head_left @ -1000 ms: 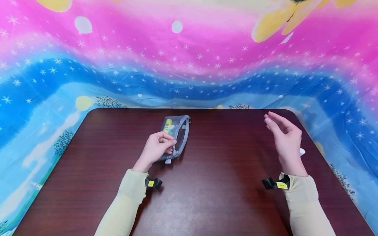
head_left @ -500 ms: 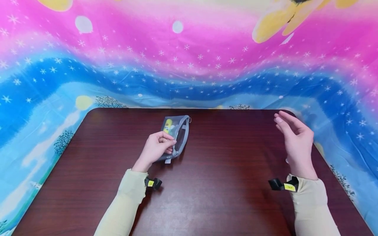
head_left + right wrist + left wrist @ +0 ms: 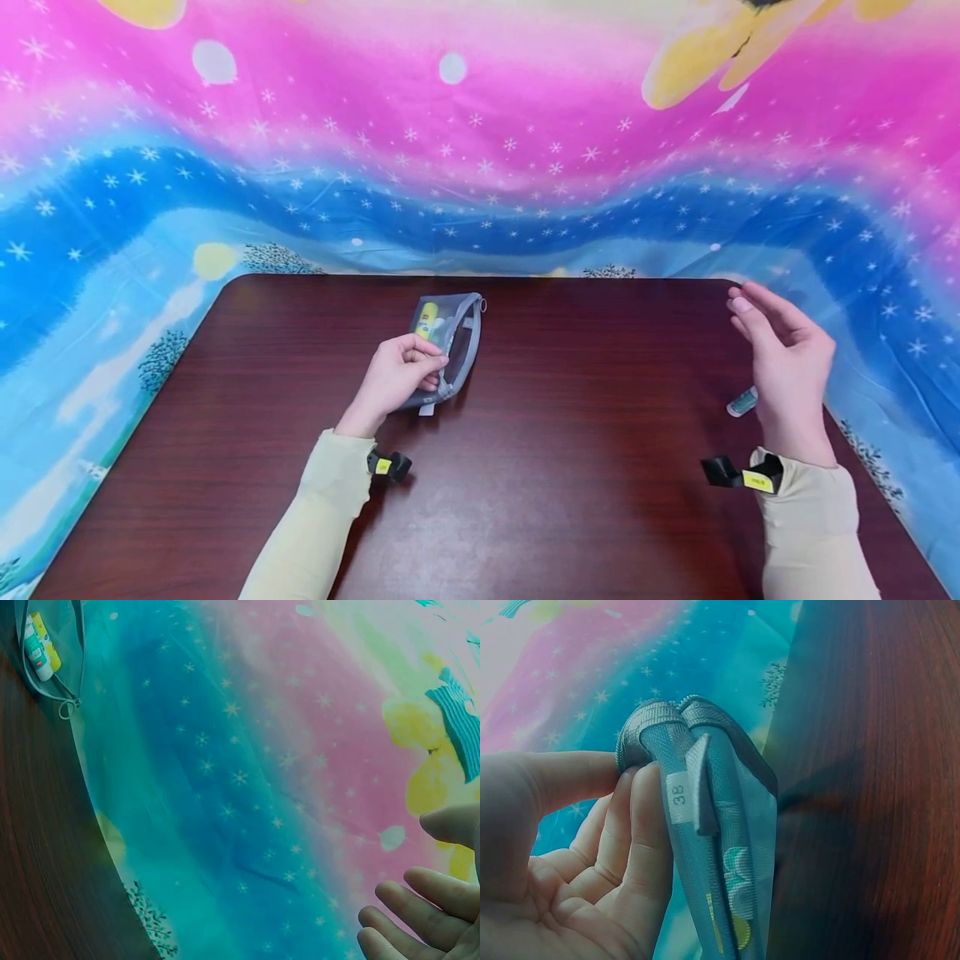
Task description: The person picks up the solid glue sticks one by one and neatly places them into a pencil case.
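My left hand (image 3: 401, 375) pinches the zipped edge of a grey mesh pouch (image 3: 453, 304) between thumb and fingers. The pouch's mouth gapes toward the right. Through the mesh show a yellow tube (image 3: 427, 318) and a white-and-green tube (image 3: 37, 654), both like glue sticks. In the left wrist view, the thumb and fingertips meet on the zipper (image 3: 632, 735), beside a tag marked 38. My right hand (image 3: 791, 375) hovers over the table's right side, holding nothing, fingers loosely extended. A green-and-white tube (image 3: 742, 402) lies just left of that hand, partly hidden behind it.
A dark red-brown wooden table (image 3: 570, 467) lies under both hands. Behind it and along its sides hangs a pink and blue printed cloth (image 3: 525, 192). Both wrists wear black camera straps with yellow labels.
My right hand has moved to the right, past the green-and-white tube, which now shows on its left side instead of its right. The left hand and pouch have stayed in place.
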`<move>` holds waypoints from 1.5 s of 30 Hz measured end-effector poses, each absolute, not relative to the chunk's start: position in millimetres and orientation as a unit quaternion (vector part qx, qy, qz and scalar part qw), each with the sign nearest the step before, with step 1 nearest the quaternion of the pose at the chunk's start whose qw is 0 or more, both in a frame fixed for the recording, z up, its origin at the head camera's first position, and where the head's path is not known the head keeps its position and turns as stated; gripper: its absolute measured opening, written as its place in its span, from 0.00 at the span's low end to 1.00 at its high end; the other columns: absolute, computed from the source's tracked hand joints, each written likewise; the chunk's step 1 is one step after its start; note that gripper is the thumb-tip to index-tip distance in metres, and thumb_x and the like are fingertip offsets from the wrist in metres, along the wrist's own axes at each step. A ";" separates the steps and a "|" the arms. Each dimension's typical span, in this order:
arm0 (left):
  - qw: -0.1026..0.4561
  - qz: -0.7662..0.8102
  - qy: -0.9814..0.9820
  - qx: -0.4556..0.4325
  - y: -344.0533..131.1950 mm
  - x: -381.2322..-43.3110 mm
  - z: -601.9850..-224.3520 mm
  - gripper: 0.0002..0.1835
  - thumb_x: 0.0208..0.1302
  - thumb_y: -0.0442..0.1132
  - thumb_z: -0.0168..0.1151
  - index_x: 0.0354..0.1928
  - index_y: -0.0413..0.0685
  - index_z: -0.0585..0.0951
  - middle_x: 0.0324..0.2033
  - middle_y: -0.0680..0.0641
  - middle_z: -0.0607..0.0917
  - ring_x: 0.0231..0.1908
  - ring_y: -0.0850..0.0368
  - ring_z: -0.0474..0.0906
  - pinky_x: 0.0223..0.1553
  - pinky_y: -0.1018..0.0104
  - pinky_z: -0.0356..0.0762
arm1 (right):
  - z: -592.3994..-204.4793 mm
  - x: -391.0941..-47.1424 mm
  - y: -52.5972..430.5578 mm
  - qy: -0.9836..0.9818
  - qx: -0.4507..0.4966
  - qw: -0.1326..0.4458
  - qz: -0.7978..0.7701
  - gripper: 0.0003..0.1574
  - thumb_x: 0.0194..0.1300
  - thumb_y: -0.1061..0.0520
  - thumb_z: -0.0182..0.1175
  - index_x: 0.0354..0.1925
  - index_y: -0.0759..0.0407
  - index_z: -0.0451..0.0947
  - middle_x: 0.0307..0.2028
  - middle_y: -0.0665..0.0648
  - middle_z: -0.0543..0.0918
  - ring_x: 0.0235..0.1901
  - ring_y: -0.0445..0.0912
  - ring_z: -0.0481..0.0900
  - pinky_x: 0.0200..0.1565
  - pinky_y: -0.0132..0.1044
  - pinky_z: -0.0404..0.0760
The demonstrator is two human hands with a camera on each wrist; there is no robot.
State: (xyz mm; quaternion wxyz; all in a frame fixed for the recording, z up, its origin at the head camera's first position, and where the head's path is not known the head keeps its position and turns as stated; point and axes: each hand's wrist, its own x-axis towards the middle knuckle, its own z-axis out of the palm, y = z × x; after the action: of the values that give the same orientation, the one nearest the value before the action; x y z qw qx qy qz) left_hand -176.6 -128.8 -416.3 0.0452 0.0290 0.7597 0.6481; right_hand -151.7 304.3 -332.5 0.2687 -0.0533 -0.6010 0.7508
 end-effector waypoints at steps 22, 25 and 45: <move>0.049 0.647 0.761 0.027 -128.8 -175.1 -417.6 0.08 0.64 0.31 0.70 0.41 0.34 0.83 0.25 0.42 0.86 0.21 0.55 0.83 0.29 0.63 0.86 | -330.4 -141.9 333.1 -0.546 -0.089 0.309 0.773 0.27 0.57 0.69 0.75 0.55 0.73 0.82 0.44 0.62 0.88 0.44 0.47 0.88 0.47 0.30 0.84; 0.050 0.647 0.760 0.026 -128.9 -174.8 -417.8 0.08 0.64 0.31 0.70 0.41 0.34 0.83 0.25 0.42 0.86 0.21 0.55 0.83 0.29 0.63 0.86 | -330.9 -140.1 337.0 -0.538 -0.093 0.308 0.779 0.27 0.56 0.69 0.75 0.55 0.73 0.82 0.43 0.63 0.88 0.42 0.47 0.88 0.46 0.30 0.84; 0.051 0.644 0.763 0.028 -129.3 -176.9 -419.7 0.09 0.64 0.32 0.71 0.42 0.34 0.83 0.26 0.42 0.86 0.22 0.54 0.83 0.30 0.64 0.86 | -346.5 -129.0 362.8 -0.590 -0.201 0.282 0.729 0.26 0.58 0.64 0.76 0.56 0.61 0.85 0.43 0.52 0.89 0.45 0.41 0.85 0.44 0.21 0.80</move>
State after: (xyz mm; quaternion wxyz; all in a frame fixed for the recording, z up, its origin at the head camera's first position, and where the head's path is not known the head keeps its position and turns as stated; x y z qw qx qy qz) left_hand -176.9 -129.3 -419.7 0.0513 0.0278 0.7627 0.6441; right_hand -129.0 362.8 -346.5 0.2822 -0.2005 -0.5902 0.7292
